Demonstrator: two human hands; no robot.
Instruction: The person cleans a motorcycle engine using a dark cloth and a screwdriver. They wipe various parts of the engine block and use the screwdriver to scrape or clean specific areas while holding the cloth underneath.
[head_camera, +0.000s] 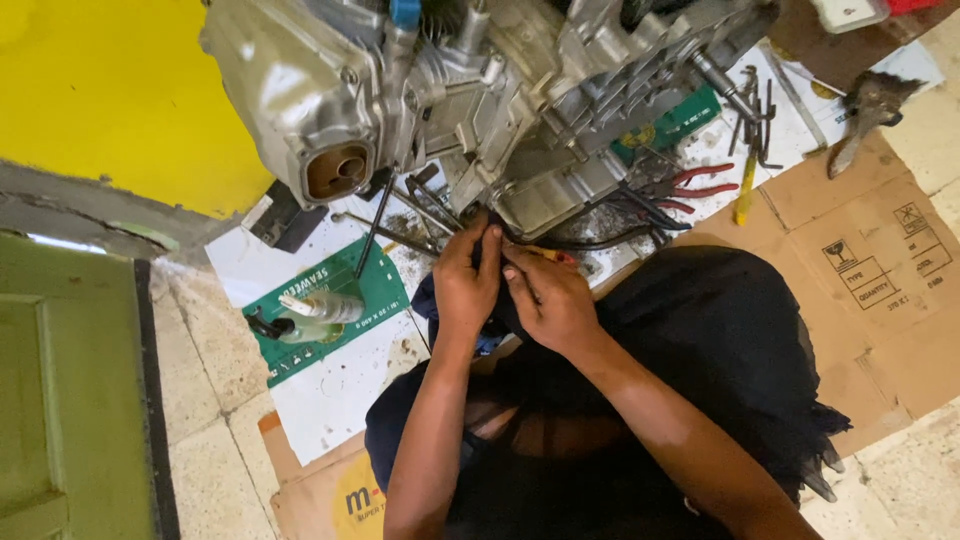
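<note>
1. A silver-grey cast-metal engine is filling the upper centre of the frame, with a round rust-brown port showing at its left end and grime on its underside.
2. One engine, two hands, one black hose, one pair of red-handled pliers and one spray bottle (lying on a green printed sheet) are showing.
3. The left hand and right hand are meeting just below the engine's lower edge, fingers curling and pinching the hose end there; the exact grip is hidden.
</note>
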